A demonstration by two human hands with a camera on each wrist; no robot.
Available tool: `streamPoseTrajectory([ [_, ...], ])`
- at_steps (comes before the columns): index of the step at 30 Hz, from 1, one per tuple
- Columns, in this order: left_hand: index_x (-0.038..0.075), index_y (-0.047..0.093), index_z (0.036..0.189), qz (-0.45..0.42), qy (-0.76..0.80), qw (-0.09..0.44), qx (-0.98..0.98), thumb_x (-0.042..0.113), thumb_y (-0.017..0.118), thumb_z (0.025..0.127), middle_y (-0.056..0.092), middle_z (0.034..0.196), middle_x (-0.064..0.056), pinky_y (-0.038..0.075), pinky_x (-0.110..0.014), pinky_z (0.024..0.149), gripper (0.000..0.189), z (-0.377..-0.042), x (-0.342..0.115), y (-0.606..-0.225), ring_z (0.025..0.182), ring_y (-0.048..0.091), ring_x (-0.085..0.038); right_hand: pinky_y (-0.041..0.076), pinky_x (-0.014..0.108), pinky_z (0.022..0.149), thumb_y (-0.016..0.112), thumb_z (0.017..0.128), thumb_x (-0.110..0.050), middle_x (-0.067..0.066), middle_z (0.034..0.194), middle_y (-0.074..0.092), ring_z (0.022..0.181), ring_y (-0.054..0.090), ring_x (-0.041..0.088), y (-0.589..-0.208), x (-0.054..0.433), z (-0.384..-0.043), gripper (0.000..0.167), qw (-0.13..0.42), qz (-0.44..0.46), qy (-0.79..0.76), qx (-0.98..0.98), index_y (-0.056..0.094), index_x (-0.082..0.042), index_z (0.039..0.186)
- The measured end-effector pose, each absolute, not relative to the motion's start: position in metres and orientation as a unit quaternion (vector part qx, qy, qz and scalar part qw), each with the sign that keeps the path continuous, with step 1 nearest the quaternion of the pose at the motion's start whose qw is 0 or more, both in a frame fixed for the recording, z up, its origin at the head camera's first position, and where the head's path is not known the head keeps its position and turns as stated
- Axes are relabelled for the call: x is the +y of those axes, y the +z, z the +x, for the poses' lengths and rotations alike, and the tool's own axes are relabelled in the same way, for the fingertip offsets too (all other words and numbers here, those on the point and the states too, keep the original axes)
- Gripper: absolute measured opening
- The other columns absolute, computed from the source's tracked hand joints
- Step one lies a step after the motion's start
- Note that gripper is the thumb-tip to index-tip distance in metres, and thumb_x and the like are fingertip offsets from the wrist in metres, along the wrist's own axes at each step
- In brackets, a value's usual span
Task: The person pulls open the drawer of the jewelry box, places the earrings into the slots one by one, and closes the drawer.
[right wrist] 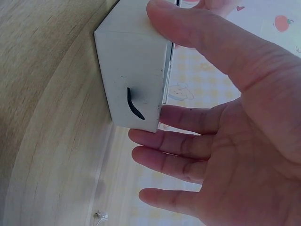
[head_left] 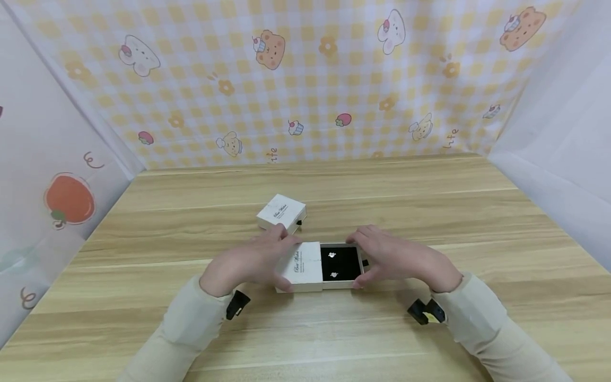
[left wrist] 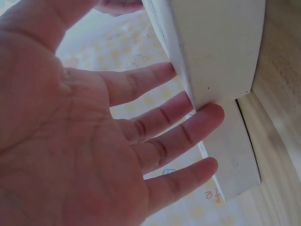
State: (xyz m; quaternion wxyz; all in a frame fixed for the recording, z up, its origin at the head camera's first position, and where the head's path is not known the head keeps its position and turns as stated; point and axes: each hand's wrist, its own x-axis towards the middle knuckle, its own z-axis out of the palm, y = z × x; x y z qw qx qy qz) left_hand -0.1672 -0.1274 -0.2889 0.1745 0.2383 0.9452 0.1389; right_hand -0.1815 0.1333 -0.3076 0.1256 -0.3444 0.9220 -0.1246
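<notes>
A white jewelry box lies on the table, its drawer (head_left: 342, 284) pulled partway out of the printed sleeve (head_left: 310, 269). Black padding (head_left: 345, 265) in the drawer bears two small silvery pieces like earrings (head_left: 332, 255). My left hand (head_left: 253, 260) pinches the sleeve between thumb at the near edge and fingers at the far edge. At the drawer's right end, my right hand (head_left: 386, 254) holds its sides between thumb and fingertips. A black pull tab (right wrist: 133, 103) sticks out from the drawer's end face between them.
Just behind my left hand is a second white box (head_left: 281, 209) with a black tab (head_left: 299, 223). A small shiny piece (right wrist: 100, 215) lies on the wooden table (head_left: 382, 339) beyond my right fingers. A yellow checked cloth (head_left: 305, 79) hangs along the back.
</notes>
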Motion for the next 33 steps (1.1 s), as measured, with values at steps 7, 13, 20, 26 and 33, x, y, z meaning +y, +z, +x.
streamPoseTrajectory([
  [7,0.015,0.041,0.140,0.246,0.142,0.172,0.943,0.029,0.083,0.067,0.042,0.111,-0.003,0.040,-0.029,0.073,0.085,-0.1685,-0.1255,-0.2913,0.090,0.043,-0.017,0.042,0.040,0.093,0.077,0.072,-0.042,0.008,0.116,0.053,0.110,0.048,0.024,-0.3075,0.1335,-0.1812,0.077,0.133,-0.336,-0.124,0.924,0.046,0.002,0.127],
  [13,0.013,0.042,0.140,0.256,0.142,0.170,0.941,0.030,0.082,0.068,0.041,0.110,-0.003,0.039,-0.029,0.073,0.084,-0.1678,-0.1249,-0.2913,0.089,0.042,-0.017,0.042,0.040,0.093,0.076,0.072,-0.045,0.008,0.117,0.053,0.111,0.047,0.023,-0.3069,0.1341,-0.1802,0.079,0.140,-0.327,-0.128,0.926,0.046,0.002,0.128],
  [20,0.011,0.041,0.140,0.259,0.142,0.167,0.941,0.031,0.081,0.070,0.040,0.113,-0.003,0.039,-0.028,0.076,0.084,-0.1682,-0.1231,-0.2924,0.091,0.042,-0.016,0.042,0.041,0.093,0.076,0.072,-0.044,0.009,0.118,0.052,0.111,0.047,0.024,-0.3053,0.1319,-0.1801,0.079,0.144,-0.322,-0.123,0.928,0.045,0.001,0.129],
  [26,0.012,0.042,0.140,0.264,0.135,0.160,0.942,0.035,0.081,0.069,0.041,0.118,-0.003,0.040,-0.028,0.078,0.085,-0.1691,-0.1210,-0.2937,0.093,0.042,-0.015,0.041,0.042,0.095,0.075,0.072,-0.044,0.011,0.119,0.051,0.113,0.046,0.026,-0.3052,0.1310,-0.1790,0.081,0.137,-0.326,-0.114,0.929,0.044,0.003,0.131],
  [33,0.012,0.042,0.140,0.271,0.135,0.152,0.941,0.035,0.081,0.069,0.041,0.120,-0.004,0.041,-0.028,0.077,0.084,-0.1695,-0.1202,-0.2952,0.093,0.043,-0.016,0.041,0.042,0.094,0.075,0.073,-0.041,0.011,0.119,0.050,0.112,0.045,0.025,-0.3057,0.1304,-0.1785,0.080,0.138,-0.330,-0.118,0.927,0.043,0.003,0.131],
])
